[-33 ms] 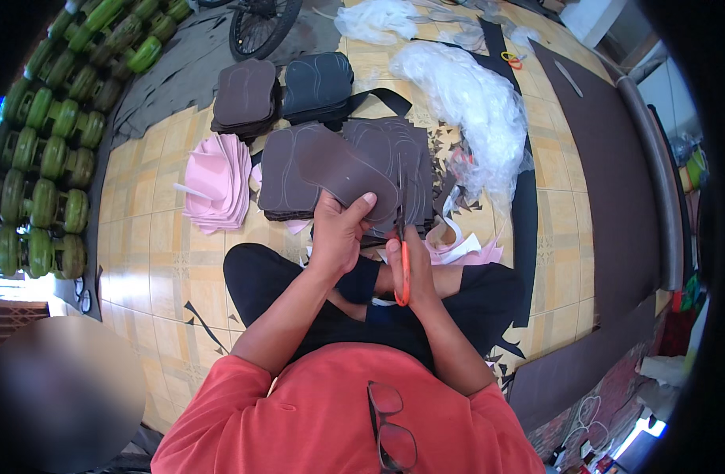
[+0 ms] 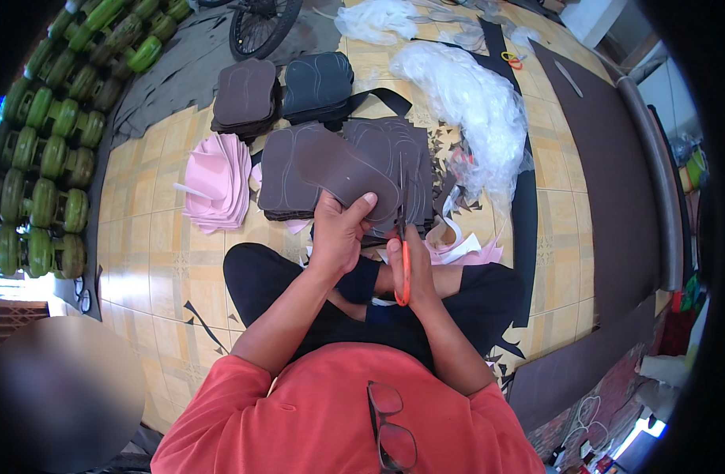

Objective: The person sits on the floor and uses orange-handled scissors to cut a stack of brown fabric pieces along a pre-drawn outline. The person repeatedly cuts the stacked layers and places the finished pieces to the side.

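Scissors with orange handles [image 2: 405,270] are gripped in the right hand [image 2: 422,272], blades [image 2: 402,197] at the right edge of a curved, dark-brown sheet piece [image 2: 346,170]; the left hand [image 2: 338,235] pinches it over a pale-lined brown stack [image 2: 286,162]. Nothing visibly shifts from a moment earlier, so no cutting progress shows.

Cannot follow the left hand [image 2: 336,237] past its thumb (tucked at the fingers beneath the brown piece [image 2: 346,170]). Cannot trace the orange-handled scissors [image 2: 405,272] fully inside the right hand [image 2: 422,270]. Lose the bicycle wheel [image 2: 258,53] at the top edge, the red shirt [image 2: 315,411] at the bottom. Cannot see past the blurred disc [image 2: 62,395] at lower left, nor sort the small clutter [image 2: 696,175] at far right.
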The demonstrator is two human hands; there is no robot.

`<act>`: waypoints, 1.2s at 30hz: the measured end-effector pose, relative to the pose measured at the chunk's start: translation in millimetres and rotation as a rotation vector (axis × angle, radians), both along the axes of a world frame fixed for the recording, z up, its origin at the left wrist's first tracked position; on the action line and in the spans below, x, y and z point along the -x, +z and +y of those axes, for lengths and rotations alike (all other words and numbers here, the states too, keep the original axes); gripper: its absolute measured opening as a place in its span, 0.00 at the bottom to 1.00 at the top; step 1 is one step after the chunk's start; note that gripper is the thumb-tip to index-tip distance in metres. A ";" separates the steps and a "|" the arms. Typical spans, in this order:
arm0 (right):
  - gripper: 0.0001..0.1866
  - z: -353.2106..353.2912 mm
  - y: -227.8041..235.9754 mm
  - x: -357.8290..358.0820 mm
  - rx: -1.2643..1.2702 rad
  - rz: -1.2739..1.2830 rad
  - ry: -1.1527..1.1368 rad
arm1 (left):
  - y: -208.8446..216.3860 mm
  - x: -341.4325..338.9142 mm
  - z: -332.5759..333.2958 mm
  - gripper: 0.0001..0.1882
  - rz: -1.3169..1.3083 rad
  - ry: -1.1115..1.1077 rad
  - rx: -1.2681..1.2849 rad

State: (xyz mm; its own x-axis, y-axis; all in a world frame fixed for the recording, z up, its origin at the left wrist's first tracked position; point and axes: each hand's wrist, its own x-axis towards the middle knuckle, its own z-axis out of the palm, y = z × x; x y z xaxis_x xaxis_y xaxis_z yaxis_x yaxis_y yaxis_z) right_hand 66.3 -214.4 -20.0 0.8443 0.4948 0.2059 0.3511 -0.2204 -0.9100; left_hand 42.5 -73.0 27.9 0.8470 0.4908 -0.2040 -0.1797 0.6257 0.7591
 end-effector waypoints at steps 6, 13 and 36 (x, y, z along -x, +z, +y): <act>0.28 -11.4 10.9 -4.1 -0.011 0.234 0.184 | -2.3 -2.0 18.8 0.29 0.054 -0.068 -0.150; 0.25 -9.2 7.5 -14.1 -0.024 0.132 0.201 | 11.0 2.5 39.9 0.40 -0.027 -0.211 -0.383; 0.14 -22.1 -10.2 -13.0 0.018 0.014 0.233 | 33.3 -4.2 69.5 0.31 0.041 -0.274 -0.372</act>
